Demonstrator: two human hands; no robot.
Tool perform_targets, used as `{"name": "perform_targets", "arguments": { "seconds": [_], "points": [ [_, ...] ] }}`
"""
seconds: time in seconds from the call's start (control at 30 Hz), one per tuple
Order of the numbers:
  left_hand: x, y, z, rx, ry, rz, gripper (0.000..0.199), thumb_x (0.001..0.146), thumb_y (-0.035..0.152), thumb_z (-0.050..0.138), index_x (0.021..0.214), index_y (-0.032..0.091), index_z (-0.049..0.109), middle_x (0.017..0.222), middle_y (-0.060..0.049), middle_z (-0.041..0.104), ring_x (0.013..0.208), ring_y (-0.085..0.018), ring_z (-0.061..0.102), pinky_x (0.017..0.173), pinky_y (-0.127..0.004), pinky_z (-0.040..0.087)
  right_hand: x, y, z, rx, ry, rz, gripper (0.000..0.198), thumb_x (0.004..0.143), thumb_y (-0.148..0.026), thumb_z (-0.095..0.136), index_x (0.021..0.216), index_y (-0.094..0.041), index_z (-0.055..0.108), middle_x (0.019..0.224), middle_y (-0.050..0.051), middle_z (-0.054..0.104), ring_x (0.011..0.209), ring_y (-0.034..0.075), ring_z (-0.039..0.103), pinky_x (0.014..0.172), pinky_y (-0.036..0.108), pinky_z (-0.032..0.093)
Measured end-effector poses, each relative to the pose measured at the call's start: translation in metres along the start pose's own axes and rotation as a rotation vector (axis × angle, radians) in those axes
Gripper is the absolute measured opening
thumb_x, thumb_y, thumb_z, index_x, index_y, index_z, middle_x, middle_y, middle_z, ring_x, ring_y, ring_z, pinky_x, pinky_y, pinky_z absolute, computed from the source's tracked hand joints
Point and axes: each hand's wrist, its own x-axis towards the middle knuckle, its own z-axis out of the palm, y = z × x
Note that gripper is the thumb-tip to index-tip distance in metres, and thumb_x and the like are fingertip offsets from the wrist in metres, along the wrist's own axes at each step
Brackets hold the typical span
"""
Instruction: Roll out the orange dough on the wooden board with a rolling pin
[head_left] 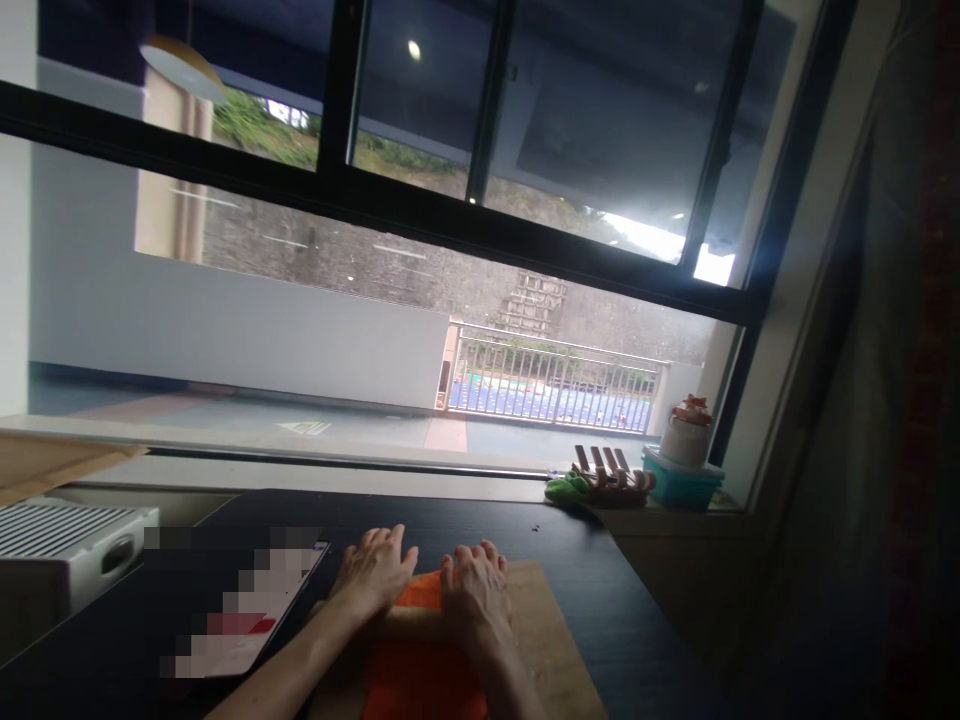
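- Rolling pin, or a similar pale cylinder, lay crosswise at the bottom centre of the frame, over an orange sheet that showed both beyond it and on its near side.
- The sheet lay on a wooden board, itself on the black tabletop; whether it was dough, clay or cloth could not be told.
- The left hand rested over the pin's left part, its fingers open and reaching past it, not wrapped round.
- The right hand lay over the right part, its fingers likewise open and lightly bent; the palms' contact was hidden.
- The step in hand seemed to be pressing and rolling the sheet flat.
- The next move, as judged, called for even weight from both palms, the pin level and the board steady.
- A tablet-like device, partly pixelated, lay at lower left; a green cloth and a teal box sat at right by the window.
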Motion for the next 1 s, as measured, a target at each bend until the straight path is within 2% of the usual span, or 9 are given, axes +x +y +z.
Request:
{"name": "perform_targets", "arguments": {
  "seconds": [0.17,0.33,0.43,0.53,0.7,0.83,1.0],
  "points": [
    [-0.014,0.002,-0.007,0.010,-0.031,0.017,0.058,0.086,0.039,0.033,0.133,0.009,0.048,0.133,-0.017,0.054,0.126,-0.030,0.045,0.100,-0.050,0.036,-0.009,-0.002,-0.005,-0.001,-0.007,-0.012,0.035,0.094,-0.034,0.037,0.099,-0.020,0.069,0.110,0.010,0.068,0.124,0.029,0.047,0.104,0.048,0.032],
    [-0.038,0.004,-0.014,0.016,-0.058,0.048,0.052,0.086,0.038,0.032,0.130,0.018,0.053,0.137,-0.013,0.053,0.130,-0.031,0.041,0.103,-0.055,0.031,-0.035,-0.006,-0.006,-0.045,0.036,-0.015,0.033,0.092,-0.031,0.042,0.107,-0.019,0.069,0.120,0.011,0.064,0.125,0.028,0.046,0.106,0.043,0.032],
    [-0.050,0.002,-0.010,0.037,-0.054,0.027,0.056,0.087,0.039,0.031,0.134,0.015,0.050,0.140,-0.012,0.050,0.134,-0.030,0.036,0.108,-0.053,0.025,-0.048,-0.007,-0.002,-0.051,0.093,-0.015,0.033,0.091,-0.030,0.043,0.111,-0.019,0.067,0.127,0.011,0.059,0.126,0.027,0.046,0.106,0.042,0.032],
    [-0.055,0.000,-0.007,0.044,-0.028,0.046,0.057,0.087,0.040,0.032,0.135,0.014,0.049,0.140,-0.012,0.050,0.135,-0.029,0.035,0.109,-0.052,0.023,-0.051,-0.007,-0.002,-0.056,0.112,-0.039,0.031,0.090,-0.028,0.044,0.107,-0.021,0.068,0.125,0.010,0.061,0.124,0.027,0.048,0.105,0.042,0.033],
    [-0.045,0.003,-0.010,0.008,-0.041,0.020,0.057,0.086,0.040,0.034,0.135,0.013,0.048,0.138,-0.013,0.051,0.133,-0.030,0.037,0.107,-0.054,0.026,-0.037,-0.005,-0.007,-0.062,0.049,-0.059,0.030,0.089,-0.029,0.043,0.101,-0.020,0.069,0.115,0.010,0.065,0.121,0.028,0.048,0.105,0.042,0.031],
    [-0.027,0.004,-0.010,0.013,0.040,0.045,0.055,0.086,0.038,0.036,0.132,0.012,0.050,0.133,-0.015,0.056,0.127,-0.028,0.044,0.104,-0.049,0.032,-0.016,-0.001,-0.005,-0.019,0.004,-0.025,0.031,0.089,-0.031,0.042,0.095,-0.020,0.070,0.108,0.010,0.067,0.121,0.028,0.048,0.103,0.044,0.031],
    [-0.001,-0.001,-0.002,0.004,0.044,0.027,0.056,0.086,0.038,0.036,0.132,0.008,0.049,0.128,-0.017,0.058,0.122,-0.030,0.049,0.098,-0.045,0.038,0.013,0.001,-0.001,-0.011,-0.022,0.011,0.031,0.088,-0.032,0.044,0.100,-0.019,0.070,0.109,0.011,0.067,0.121,0.028,0.047,0.103,0.043,0.031]
  ]
}}
